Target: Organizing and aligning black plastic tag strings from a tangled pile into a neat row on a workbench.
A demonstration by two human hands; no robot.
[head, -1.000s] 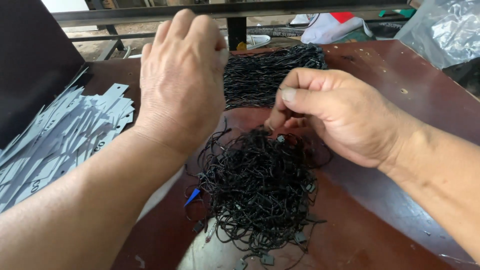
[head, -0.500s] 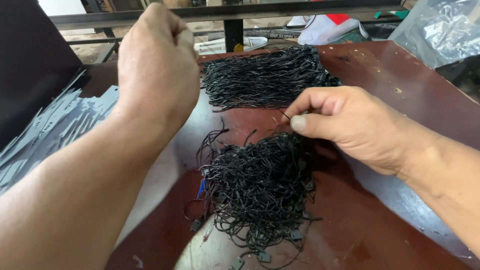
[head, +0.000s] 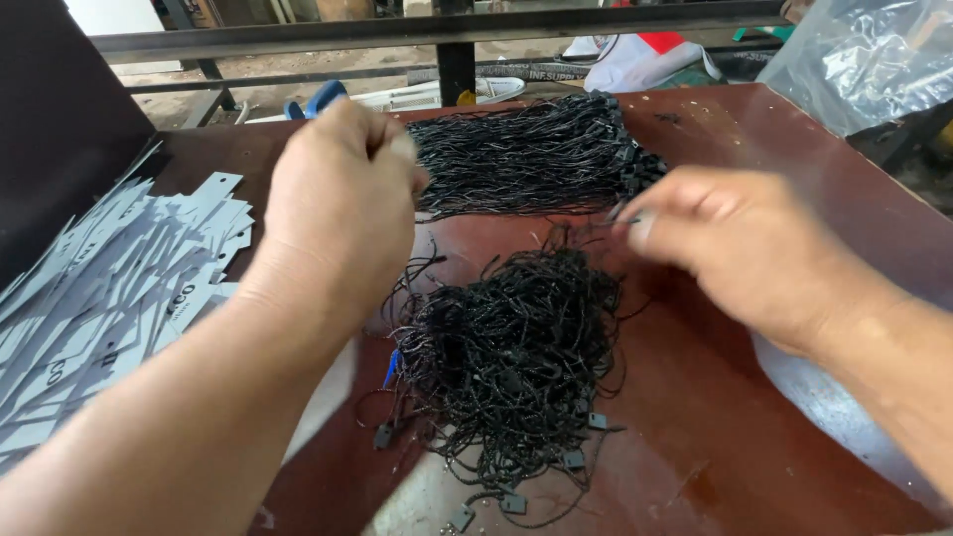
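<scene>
Black tangled cords below and between fisted left hand and pinching right hand, grip contents blurred

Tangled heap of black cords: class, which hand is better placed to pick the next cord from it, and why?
Probably the right hand. It hovers at the upper right edge of the tangled heap, fingertips pointing toward it. The left hand is a raised fist, further up, near the straight bundle.

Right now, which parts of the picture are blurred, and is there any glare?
Head view: the right hand is smeared by motion blur, the left hand slightly; the tangled black cords stay sharp; pale glare lies on the brown table at lower right.
</scene>
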